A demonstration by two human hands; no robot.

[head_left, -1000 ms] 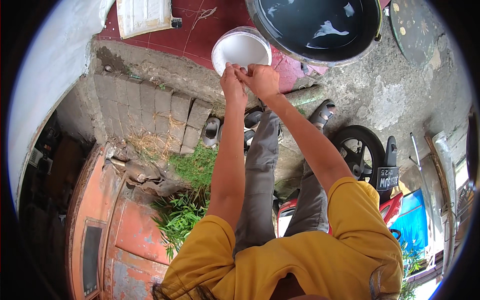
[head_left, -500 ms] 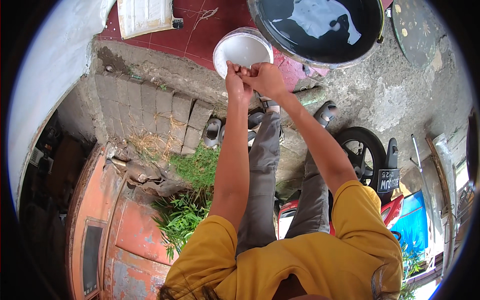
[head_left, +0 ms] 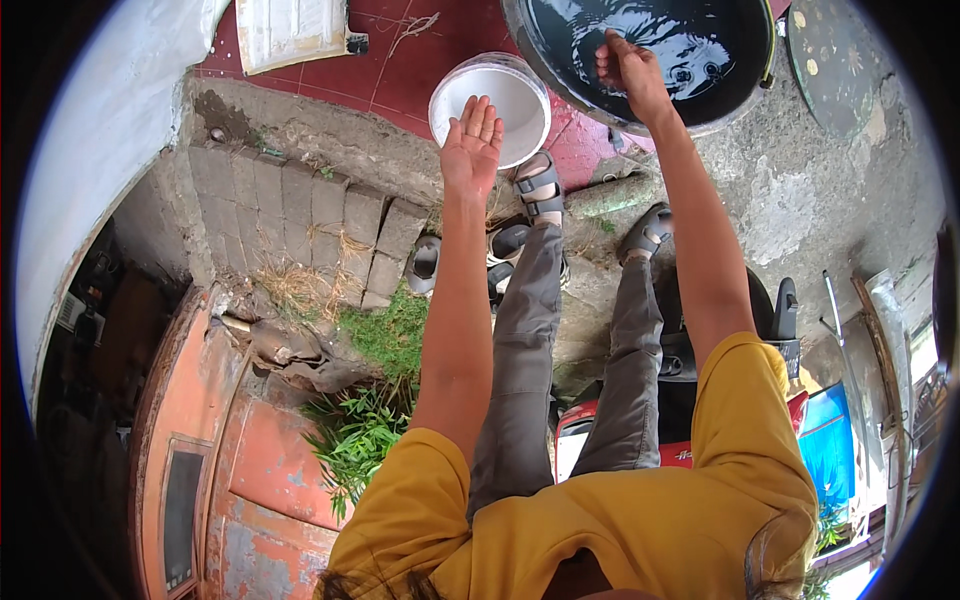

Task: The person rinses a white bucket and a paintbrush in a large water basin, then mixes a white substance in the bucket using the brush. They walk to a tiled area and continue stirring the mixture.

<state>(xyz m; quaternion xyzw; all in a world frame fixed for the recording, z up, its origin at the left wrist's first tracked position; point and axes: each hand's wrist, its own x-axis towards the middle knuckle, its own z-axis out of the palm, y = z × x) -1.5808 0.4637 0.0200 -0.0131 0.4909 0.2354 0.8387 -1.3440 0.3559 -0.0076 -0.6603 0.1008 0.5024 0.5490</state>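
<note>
Palm up, my left hand (head_left: 474, 150) is open with its fingers extended over the white bucket (head_left: 523, 118), holding nothing. To its upper right, my right hand (head_left: 628, 70) is over the rippled water in the large dark tub (head_left: 545, 35), its fingers curled; I cannot make out what, if anything, they hold.
Red tiled step (head_left: 410, 40) with a worn white panel (head_left: 290, 30); round mottled lid (head_left: 830, 65) at right; concrete blocks (head_left: 300, 200), loose shoes (head_left: 425, 260) and plants (head_left: 355, 440) below. A red motorbike (head_left: 680, 450) stands beside my legs. A wall (head_left: 90, 120) edges the left.
My hands were together at the white bucket and have separated. My right hand has moved up and right to the tub, whose water now ripples; my left palm has opened upward.
</note>
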